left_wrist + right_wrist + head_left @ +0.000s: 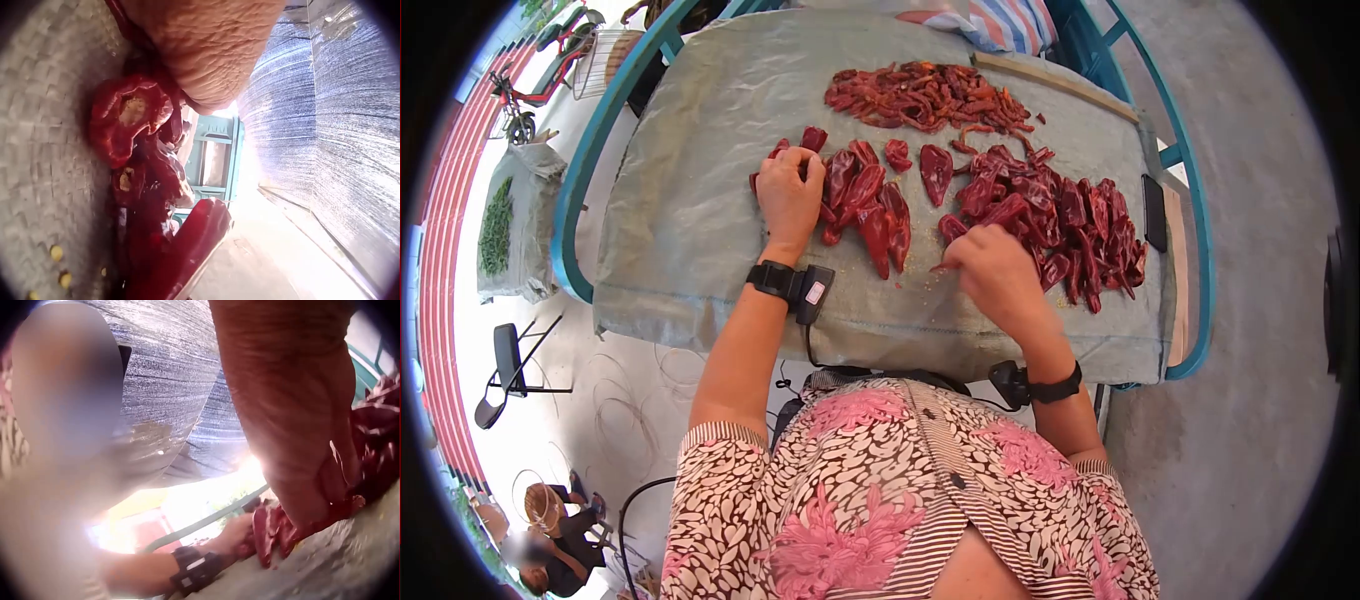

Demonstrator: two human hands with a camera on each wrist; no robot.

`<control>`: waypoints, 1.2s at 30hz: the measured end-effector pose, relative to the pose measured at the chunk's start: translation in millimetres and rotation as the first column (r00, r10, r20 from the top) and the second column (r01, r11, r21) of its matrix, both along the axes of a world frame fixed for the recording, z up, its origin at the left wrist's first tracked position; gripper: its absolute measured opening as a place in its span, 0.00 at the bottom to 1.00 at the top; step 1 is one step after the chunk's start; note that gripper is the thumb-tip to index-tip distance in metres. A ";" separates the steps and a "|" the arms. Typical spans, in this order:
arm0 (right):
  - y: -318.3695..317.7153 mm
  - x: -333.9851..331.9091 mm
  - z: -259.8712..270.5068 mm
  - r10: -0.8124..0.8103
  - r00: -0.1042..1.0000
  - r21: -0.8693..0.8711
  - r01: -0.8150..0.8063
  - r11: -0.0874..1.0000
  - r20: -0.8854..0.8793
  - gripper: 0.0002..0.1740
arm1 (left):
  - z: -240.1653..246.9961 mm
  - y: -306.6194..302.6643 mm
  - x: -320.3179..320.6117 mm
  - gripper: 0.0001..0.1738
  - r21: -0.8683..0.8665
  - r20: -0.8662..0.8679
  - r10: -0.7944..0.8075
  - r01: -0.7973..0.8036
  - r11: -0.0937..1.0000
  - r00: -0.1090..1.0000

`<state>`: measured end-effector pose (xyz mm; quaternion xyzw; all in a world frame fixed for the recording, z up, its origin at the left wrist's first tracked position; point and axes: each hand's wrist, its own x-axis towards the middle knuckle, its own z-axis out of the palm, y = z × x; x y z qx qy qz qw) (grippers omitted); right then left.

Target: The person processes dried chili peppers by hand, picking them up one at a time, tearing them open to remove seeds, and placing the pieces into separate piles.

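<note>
Several dried red peppers (866, 195) lie in a loose group at mid-table on a grey-green woven sheet. At this group's left end my left hand (790, 195) curls its fingers over red peppers, and its fingertips are hidden from above. In the left wrist view, peppers (131, 115) with cut, pale stem ends lie under that hand. My right hand (995, 270) pinches a red pepper (331, 515) low over the sheet, beside the left edge of the right-hand pepper heap (1090, 230). A single pepper (936, 174) lies between the two groups.
A heap of shredded red pepper (930, 95) lies at the far side. The sheet (690, 200) covers a surface inside a teal metal frame (1200, 250). A phone (1154, 213) lies at the right edge and a wooden strip (1055, 85) at the back. Pale seeds (57, 253) dot the sheet.
</note>
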<state>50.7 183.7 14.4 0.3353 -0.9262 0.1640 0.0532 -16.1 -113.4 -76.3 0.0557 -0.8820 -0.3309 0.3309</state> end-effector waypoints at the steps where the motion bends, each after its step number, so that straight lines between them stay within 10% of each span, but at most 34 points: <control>1: 2.1 -4.2 4.2 -0.055 0.996 0.024 0.057 0.998 -0.071 0.11 | -1.9 0.7 -1.2 0.06 0.003 0.007 0.001 -0.001 1.000 1.000; 4: -24.3 1.0 14.6 -0.223 0.974 -0.217 0.223 0.950 0.022 0.18 | 0.0 2.5 0.0 0.06 -0.015 0.012 0.021 -0.021 1.000 1.000; 5: -30.8 -1.3 4.7 -0.204 0.969 -0.196 0.230 0.953 0.140 0.35 | 0.9 2.9 0.2 0.05 -0.015 0.006 0.019 -0.019 1.000 1.000; 11: -88.0 -6.0 -36.4 -0.250 0.968 -0.084 0.251 0.964 0.026 0.49 | -1.3 5.5 -1.8 0.04 -0.027 -0.013 0.018 -0.018 0.999 1.000; 17: -70.0 -25.8 -52.8 -0.355 0.926 0.065 0.349 0.935 0.128 0.41 | -2.7 7.3 -0.7 0.06 -0.003 -0.013 0.010 -0.010 1.000 1.000; 25: -40.1 -8.6 -16.1 -0.503 0.842 -0.430 0.533 0.728 0.192 0.27 | 58.2 14.8 11.9 0.07 -0.266 -0.180 -0.110 0.059 0.962 0.977; 28: -20.6 -3.4 1.7 -0.521 0.820 -0.454 0.567 0.687 0.237 0.24 | 67.0 18.2 5.3 0.12 -0.121 -0.161 -0.266 0.248 0.961 0.951; 31: -5.2 -7.0 -5.4 -0.535 0.833 -0.442 0.537 0.719 0.142 0.24 | 85.6 33.6 7.1 0.18 0.744 -0.147 -0.492 0.423 0.516 0.858; 34: 1.8 -4.7 -9.8 -0.510 0.855 -0.393 0.503 0.769 0.096 0.23 | 94.0 30.8 0.6 0.21 0.894 -0.432 -0.482 0.432 -0.117 0.762; 36: 6.4 -2.6 -8.2 -0.507 0.855 -0.374 0.509 0.775 0.114 0.23 | 92.3 33.0 -2.5 0.18 0.871 -0.491 -0.416 0.421 -0.253 0.766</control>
